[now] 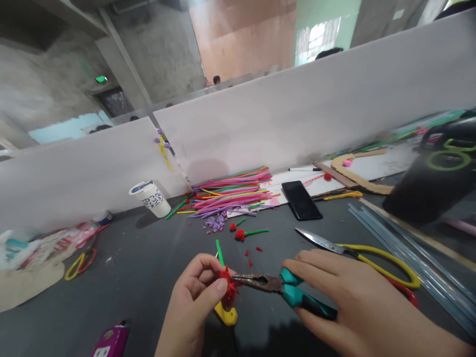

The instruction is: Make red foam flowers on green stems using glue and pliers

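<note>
My left hand (197,300) pinches a red fuzzy flower (230,290) between thumb and fingers, and its green stem (219,252) sticks up behind. In my right hand (345,292) are needle-nose pliers (264,282) with teal and black handles. Their jaws point left and their tips touch the flower; whether they grip a strand I cannot tell. Below the flower shows a yellow handle (226,316), the rest of it hidden. Small red bits (250,263) lie just beyond the pliers. Farther back rests a finished-looking red flower (241,234) on a green stem, beside a smaller one (233,226).
Large scissors (334,244) lie partly under my right hand. Behind are a phone (301,200), a bundle of coloured pipe cleaners (230,193), purple clippings (215,223) and a paper cup (152,199). Clear strips (416,263) and a black container (424,178) stand right, small scissors (80,264) left.
</note>
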A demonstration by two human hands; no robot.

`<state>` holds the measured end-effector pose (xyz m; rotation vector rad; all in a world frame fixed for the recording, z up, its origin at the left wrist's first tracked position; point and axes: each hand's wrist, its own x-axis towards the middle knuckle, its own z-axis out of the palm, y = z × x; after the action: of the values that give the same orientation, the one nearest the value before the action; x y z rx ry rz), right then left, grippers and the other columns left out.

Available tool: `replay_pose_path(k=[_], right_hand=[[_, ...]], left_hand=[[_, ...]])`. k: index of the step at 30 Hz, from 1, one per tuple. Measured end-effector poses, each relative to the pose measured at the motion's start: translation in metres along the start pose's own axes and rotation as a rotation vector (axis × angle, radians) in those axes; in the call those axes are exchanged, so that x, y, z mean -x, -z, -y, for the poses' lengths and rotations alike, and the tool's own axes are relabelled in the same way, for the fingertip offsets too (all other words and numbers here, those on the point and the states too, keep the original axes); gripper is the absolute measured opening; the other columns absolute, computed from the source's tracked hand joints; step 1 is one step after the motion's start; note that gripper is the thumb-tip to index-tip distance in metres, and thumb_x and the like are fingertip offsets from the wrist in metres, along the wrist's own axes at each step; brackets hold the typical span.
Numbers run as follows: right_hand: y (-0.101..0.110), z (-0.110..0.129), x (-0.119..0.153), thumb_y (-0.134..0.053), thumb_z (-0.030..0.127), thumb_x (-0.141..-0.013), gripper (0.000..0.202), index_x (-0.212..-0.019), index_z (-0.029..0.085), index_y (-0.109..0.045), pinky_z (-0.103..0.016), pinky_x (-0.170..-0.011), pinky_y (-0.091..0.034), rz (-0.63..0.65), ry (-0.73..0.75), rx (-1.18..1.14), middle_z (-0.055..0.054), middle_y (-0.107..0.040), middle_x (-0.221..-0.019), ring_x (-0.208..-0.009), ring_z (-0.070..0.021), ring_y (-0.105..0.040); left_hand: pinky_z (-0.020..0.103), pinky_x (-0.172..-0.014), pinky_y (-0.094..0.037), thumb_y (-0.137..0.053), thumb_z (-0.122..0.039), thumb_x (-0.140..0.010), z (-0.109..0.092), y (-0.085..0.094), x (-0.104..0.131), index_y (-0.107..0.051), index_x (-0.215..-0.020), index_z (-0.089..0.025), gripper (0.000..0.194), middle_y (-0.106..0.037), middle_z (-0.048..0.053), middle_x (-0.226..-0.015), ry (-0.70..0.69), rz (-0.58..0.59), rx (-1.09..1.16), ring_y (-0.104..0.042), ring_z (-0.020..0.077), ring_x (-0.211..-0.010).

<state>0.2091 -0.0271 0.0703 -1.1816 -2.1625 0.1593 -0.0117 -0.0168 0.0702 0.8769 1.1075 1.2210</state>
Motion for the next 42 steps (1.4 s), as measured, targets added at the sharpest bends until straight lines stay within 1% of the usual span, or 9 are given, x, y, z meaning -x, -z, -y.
replay_pose_path(k=[2, 7, 14, 20, 25, 30, 34, 38, 42], right_hand=[[-0.002, -0.001, 0.0, -0.062, 0.012, -0.073, 0.02, -0.088, 0.024, -0.067, -0.028, -0.054, -0.049, -0.017, 0.026, 0.032, 0.002, -0.068, -0.077, -0.063, -0.0163, -0.062], [-0.009, -0.004, 0.0, -0.05, 0.013, -0.083, 0.022, -0.099, 0.017, -0.065, -0.034, -0.058, -0.048, -0.166, 0.208, 0.245, -0.004, -0.072, -0.085, -0.067, -0.0206, -0.062], [-0.012, -0.005, 0.0, -0.046, 0.014, -0.092, 0.022, -0.109, 0.009, -0.059, -0.038, -0.06, -0.044, -0.201, 0.352, 0.45, -0.007, -0.072, -0.088, -0.07, -0.0225, -0.06], [-0.008, -0.005, -0.001, -0.044, 0.013, -0.094, 0.023, -0.111, 0.006, -0.058, -0.038, -0.06, -0.044, -0.214, 0.408, 0.497, -0.008, -0.072, -0.086, -0.07, -0.0225, -0.06], [-0.007, -0.005, -0.001, -0.044, 0.013, -0.094, 0.024, -0.113, 0.007, -0.059, -0.038, -0.067, -0.044, -0.232, 0.409, 0.496, -0.007, -0.072, -0.086, -0.074, -0.0222, -0.061], [-0.005, -0.004, 0.0, -0.045, 0.019, -0.093, 0.024, -0.111, 0.011, -0.059, -0.04, -0.076, -0.044, -0.251, 0.323, 0.431, -0.007, -0.072, -0.093, -0.081, -0.0244, -0.062], [0.0, -0.004, 0.0, -0.048, 0.021, -0.089, 0.023, -0.108, 0.017, -0.061, -0.037, -0.079, -0.048, -0.267, 0.244, 0.307, -0.005, -0.073, -0.096, -0.084, -0.0216, -0.066], [0.004, -0.003, 0.001, -0.048, 0.018, -0.084, 0.025, -0.102, 0.022, -0.065, -0.029, -0.065, -0.054, -0.217, 0.163, 0.176, -0.001, -0.074, -0.089, -0.075, -0.0168, -0.069], [0.003, -0.002, 0.002, -0.047, 0.017, -0.081, 0.025, -0.093, 0.024, -0.067, -0.027, -0.054, -0.054, -0.198, 0.125, 0.114, -0.002, -0.074, -0.084, -0.068, -0.017, -0.069]], left_hand=[[0.019, -0.05, -0.044, -0.083, -0.026, -0.063, 0.001, 0.0, 0.0, -0.065, -0.071, -0.017, 0.022, -0.069, 0.0, -0.061, 0.003, 0.0, -0.004, -0.059, 0.0102, -0.05], [0.019, -0.05, -0.043, -0.08, -0.027, -0.066, 0.001, 0.0, 0.0, -0.064, -0.071, -0.017, 0.02, -0.067, -0.001, -0.056, 0.013, -0.01, -0.025, -0.056, 0.0101, -0.049], [0.02, -0.048, -0.042, -0.08, -0.027, -0.066, 0.001, 0.002, -0.001, -0.063, -0.071, -0.018, 0.02, -0.068, -0.001, -0.055, 0.034, 0.015, -0.015, -0.058, 0.0109, -0.047], [0.019, -0.047, -0.043, -0.079, -0.028, -0.067, -0.001, 0.003, 0.001, -0.064, -0.072, -0.017, 0.02, -0.069, 0.001, -0.058, 0.074, 0.055, 0.063, -0.058, 0.0106, -0.046], [0.018, -0.045, -0.043, -0.081, -0.028, -0.067, -0.001, 0.004, 0.001, -0.065, -0.073, -0.017, 0.021, -0.071, 0.002, -0.058, 0.088, 0.073, 0.102, -0.061, 0.0114, -0.045], [0.018, -0.047, -0.046, -0.086, -0.028, -0.061, -0.001, 0.001, 0.003, -0.068, -0.073, -0.018, 0.024, -0.07, -0.001, -0.06, 0.005, 0.055, 0.137, -0.064, 0.0116, -0.048], [0.019, -0.052, -0.05, -0.085, -0.026, -0.063, -0.003, 0.0, 0.004, -0.07, -0.075, -0.018, 0.021, -0.076, 0.004, -0.07, -0.06, 0.015, 0.119, -0.066, 0.013, -0.054], [0.022, -0.058, -0.053, -0.086, -0.024, -0.061, -0.004, -0.001, 0.007, -0.07, -0.075, -0.017, 0.022, -0.08, 0.009, -0.082, -0.086, 0.012, 0.099, -0.07, 0.0164, -0.061], [0.02, -0.058, -0.053, -0.087, -0.021, -0.061, -0.004, -0.004, 0.009, -0.068, -0.073, -0.018, 0.022, -0.081, 0.008, -0.082, -0.119, 0.01, 0.109, -0.071, 0.0159, -0.063]])
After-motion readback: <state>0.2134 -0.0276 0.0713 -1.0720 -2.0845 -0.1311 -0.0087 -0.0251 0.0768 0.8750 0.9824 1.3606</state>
